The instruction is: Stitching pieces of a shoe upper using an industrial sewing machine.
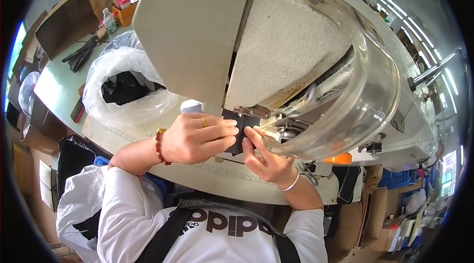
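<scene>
A small piece of black fabric (241, 137) lies under the needle area of a large off-white sewing machine (291, 41). My left hand (195, 137), with a gold ring and a red bead bracelet, has its fingers pressed together at the fabric's left edge. On the right side, my right hand (266, 162) pinches the same piece between thumb and fingers, a pale bangle at its wrist. The metal presser part (254, 111) sits just beyond the fingertips. The machine head and a clear curved plastic guard (368, 100) overhang the work and hide some of the needle area.
A clear plastic bag (101, 107) of black pieces stands to my left on the pale table. Farther back are black scissors-like handles (81, 53), a plastic bottle (109, 21) and an orange box (127, 14). A phone-like black object (348, 184) lies near the right edge.
</scene>
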A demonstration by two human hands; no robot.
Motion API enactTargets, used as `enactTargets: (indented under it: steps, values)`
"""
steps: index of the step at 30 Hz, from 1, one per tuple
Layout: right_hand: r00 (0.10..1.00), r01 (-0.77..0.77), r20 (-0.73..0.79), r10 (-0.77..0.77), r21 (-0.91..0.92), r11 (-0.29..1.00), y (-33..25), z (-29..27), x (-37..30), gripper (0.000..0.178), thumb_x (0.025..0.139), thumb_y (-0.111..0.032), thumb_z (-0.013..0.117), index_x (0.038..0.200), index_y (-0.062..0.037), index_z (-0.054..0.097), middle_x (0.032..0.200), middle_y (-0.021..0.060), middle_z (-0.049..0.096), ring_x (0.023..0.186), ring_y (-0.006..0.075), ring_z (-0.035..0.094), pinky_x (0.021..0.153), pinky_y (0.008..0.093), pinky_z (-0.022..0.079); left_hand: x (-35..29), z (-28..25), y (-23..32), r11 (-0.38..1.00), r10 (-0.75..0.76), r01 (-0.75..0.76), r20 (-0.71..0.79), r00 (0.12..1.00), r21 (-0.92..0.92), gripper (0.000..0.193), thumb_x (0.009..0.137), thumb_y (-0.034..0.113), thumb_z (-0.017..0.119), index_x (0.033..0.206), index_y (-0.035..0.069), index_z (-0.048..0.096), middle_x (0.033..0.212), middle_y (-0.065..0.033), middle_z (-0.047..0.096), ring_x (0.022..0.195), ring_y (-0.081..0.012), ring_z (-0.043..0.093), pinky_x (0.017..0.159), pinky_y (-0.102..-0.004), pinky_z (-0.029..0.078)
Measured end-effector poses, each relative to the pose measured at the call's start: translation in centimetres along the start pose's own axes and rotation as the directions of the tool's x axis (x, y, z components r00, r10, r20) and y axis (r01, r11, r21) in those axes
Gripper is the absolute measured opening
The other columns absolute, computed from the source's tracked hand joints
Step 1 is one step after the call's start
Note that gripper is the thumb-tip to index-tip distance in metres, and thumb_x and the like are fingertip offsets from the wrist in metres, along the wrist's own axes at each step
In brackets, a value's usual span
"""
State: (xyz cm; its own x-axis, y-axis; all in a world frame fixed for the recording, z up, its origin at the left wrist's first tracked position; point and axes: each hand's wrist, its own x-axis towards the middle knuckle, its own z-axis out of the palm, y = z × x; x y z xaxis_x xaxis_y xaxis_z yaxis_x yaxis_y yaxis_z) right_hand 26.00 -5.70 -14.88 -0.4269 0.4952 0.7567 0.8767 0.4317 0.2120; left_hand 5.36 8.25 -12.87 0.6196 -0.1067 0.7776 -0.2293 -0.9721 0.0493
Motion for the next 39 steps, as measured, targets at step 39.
enactTargets:
  steps: [39]
  values:
    - [0.994, -0.004, 0.104, 0.015, -0.105, 0.994, 1.8, 1.5, 0.5, 0.033, 0.076, 0.005, 0.076, 0.109, 0.0027, 0.071, 0.112, 0.0178, 0.071, 0.098, 0.0324, 0.071, 0.088, 0.0429, 0.059, -0.4, 0.8, -2.0, 0.952, 0.071, -0.068, -0.001, 0.997, 0.300, 0.031, 0.072, 0.008, 0.077, 0.103, 0.005, 0.075, 0.094, -0.0032, 0.068, 0.082, -0.0194, 0.068, 0.068, -0.0344, 0.058]
